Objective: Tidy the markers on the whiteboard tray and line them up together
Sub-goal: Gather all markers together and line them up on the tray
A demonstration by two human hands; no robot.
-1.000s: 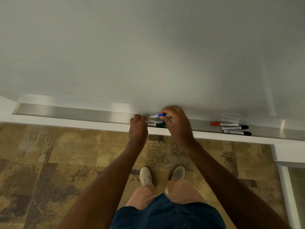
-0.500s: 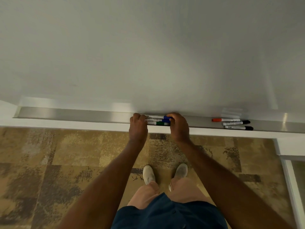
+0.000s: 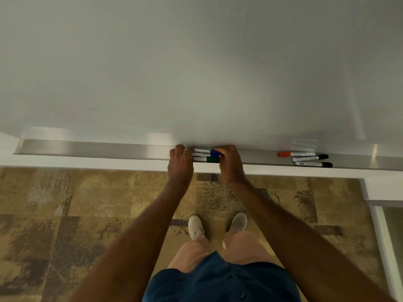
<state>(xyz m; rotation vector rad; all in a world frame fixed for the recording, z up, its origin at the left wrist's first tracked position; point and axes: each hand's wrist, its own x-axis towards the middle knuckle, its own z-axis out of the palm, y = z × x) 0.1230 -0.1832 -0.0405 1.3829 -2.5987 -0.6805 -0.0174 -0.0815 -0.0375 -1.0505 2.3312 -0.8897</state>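
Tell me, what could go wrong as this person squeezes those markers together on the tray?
The left hand and right hand press the blue markers and green marker from both ends; one could pop up and roll off the narrow tray. The red marker and two black markers lie apart, uneven, and may be forgotten.
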